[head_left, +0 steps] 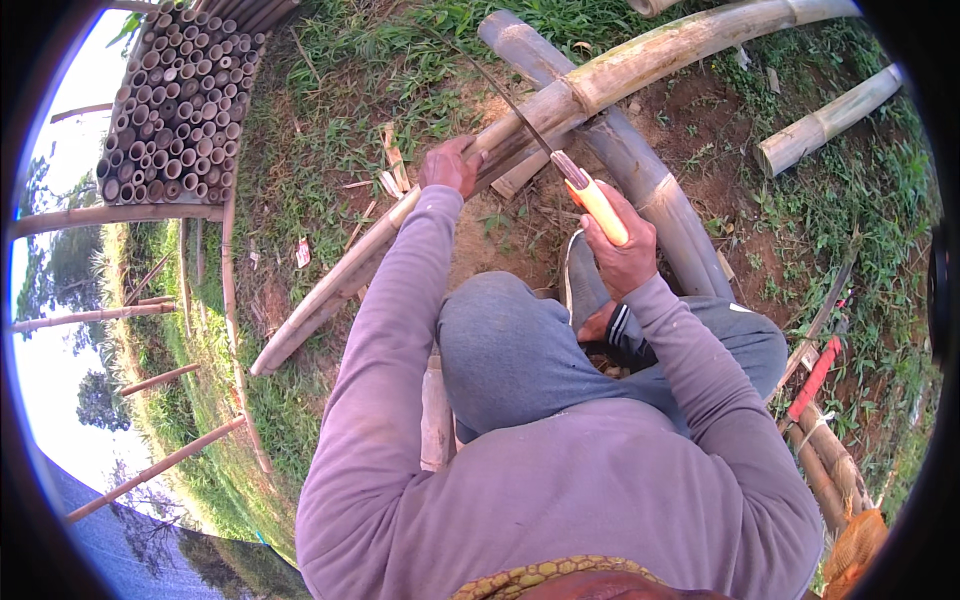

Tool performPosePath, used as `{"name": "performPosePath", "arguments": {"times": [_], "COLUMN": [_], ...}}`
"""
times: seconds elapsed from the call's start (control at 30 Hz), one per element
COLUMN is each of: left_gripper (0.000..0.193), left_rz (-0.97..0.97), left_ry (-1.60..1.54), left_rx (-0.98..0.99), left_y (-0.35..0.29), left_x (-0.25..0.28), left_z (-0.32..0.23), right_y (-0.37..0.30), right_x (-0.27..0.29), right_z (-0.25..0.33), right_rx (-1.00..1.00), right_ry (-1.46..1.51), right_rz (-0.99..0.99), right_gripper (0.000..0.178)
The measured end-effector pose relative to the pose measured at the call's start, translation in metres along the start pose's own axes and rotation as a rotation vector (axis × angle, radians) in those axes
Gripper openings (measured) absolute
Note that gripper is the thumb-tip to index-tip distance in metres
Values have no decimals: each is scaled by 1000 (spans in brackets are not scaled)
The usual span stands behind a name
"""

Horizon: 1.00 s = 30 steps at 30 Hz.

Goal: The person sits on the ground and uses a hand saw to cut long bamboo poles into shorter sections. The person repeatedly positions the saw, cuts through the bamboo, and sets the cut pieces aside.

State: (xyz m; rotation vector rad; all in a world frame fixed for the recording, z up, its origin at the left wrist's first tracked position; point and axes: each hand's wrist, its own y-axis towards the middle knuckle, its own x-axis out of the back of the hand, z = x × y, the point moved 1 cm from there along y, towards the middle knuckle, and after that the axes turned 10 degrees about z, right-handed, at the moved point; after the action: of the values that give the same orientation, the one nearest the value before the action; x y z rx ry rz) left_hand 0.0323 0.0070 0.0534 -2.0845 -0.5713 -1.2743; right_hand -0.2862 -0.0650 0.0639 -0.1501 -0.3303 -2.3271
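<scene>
- Dozens of bamboo tubes [180, 110] fill a raised rack [130, 217] at upper left, their open ends facing out.
- A long pale bamboo pole [665, 62] stretches diagonally ahead of the worker, from the grass at left to the top right.
- A thick grey bamboo pole [650, 187] lies beneath it, the two crossing in front of the worker's legs.
- A worker [600, 470] in a mauve long-sleeved top and blue-grey trousers leans over the poles, legs bent.
- A shorter bamboo length [832, 122] lies on the ground at right, well apart from the crossed pair.
- A handsaw [603, 212] with an orange-yellow handle slants across the long pale bamboo pole, just left of the crossing; how deep its teeth sit cannot be told.
- The right hand [628, 246] is wrapped firmly around the saw's handle.
- The left hand [451, 168] clasps the long pale bamboo pole, left of the blade.
- Pale wood slivers [392, 158] litter the ground near the left hand.
</scene>
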Motion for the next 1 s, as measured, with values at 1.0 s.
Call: {"name": "performPosePath", "arguments": {"times": [1.0], "left_gripper": [49], "left_rz": [116], "left_ry": [76], "left_rx": [-311], "left_y": [-95], "left_x": [-82], "left_z": [31], "right_y": [26], "right_x": [10], "right_z": [-8], "right_rx": [-63], "right_ry": [21], "right_rz": [-26], "right_gripper": [42]}}
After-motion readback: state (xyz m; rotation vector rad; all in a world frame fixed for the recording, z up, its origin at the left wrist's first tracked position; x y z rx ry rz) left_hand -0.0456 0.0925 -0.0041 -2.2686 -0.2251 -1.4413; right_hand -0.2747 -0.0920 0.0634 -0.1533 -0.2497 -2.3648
